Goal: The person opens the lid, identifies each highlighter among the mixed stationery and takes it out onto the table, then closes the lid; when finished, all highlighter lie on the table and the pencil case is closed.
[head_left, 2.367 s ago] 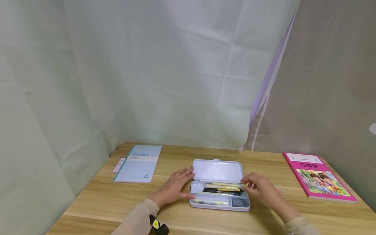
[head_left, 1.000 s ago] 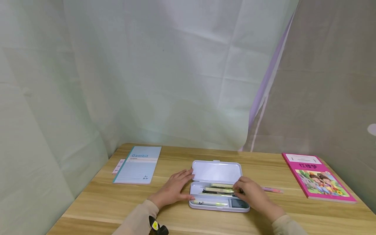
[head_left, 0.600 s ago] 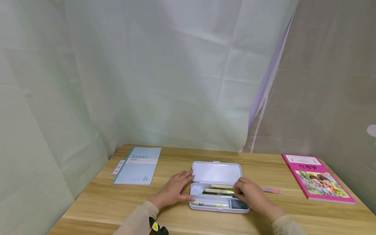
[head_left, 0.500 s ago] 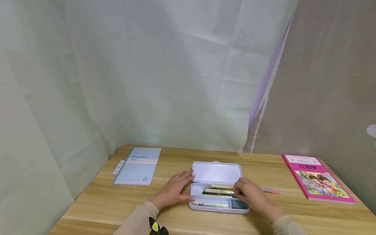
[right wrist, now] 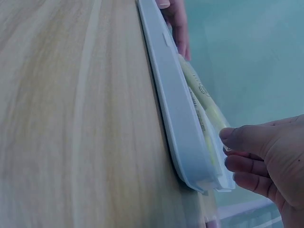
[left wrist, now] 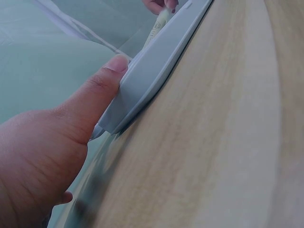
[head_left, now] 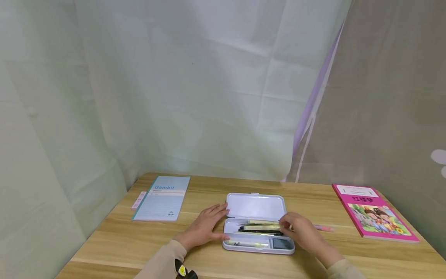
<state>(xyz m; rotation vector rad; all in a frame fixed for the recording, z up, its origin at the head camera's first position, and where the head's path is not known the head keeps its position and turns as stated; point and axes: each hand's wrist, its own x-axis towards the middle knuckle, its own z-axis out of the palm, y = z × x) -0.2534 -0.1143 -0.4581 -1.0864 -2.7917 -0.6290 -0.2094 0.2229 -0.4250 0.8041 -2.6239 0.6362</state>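
Note:
A white pencil case lies unfolded on the table, its lid back and several pens inside. My left hand rests at its left end with straight fingers along the lid side; the thumb touches the case's edge in the left wrist view. My right hand pinches the right end of a pale yellow pen between thumb and fingertips, the pen slanting above the rim in the right wrist view. Beneath it lie a black pen and other pale pens. Another pale pen lies in the front compartment.
A dark grey block fills the case's small front-right compartment. A pink pen lies on the table right of the case, partly behind my right hand. A blue Gambit notebook is at the left, a pink book at the right.
My right hand has come left from the case's right end to the pens and taken hold of the pale yellow one, which has shifted slightly right. My left hand keeps its place.

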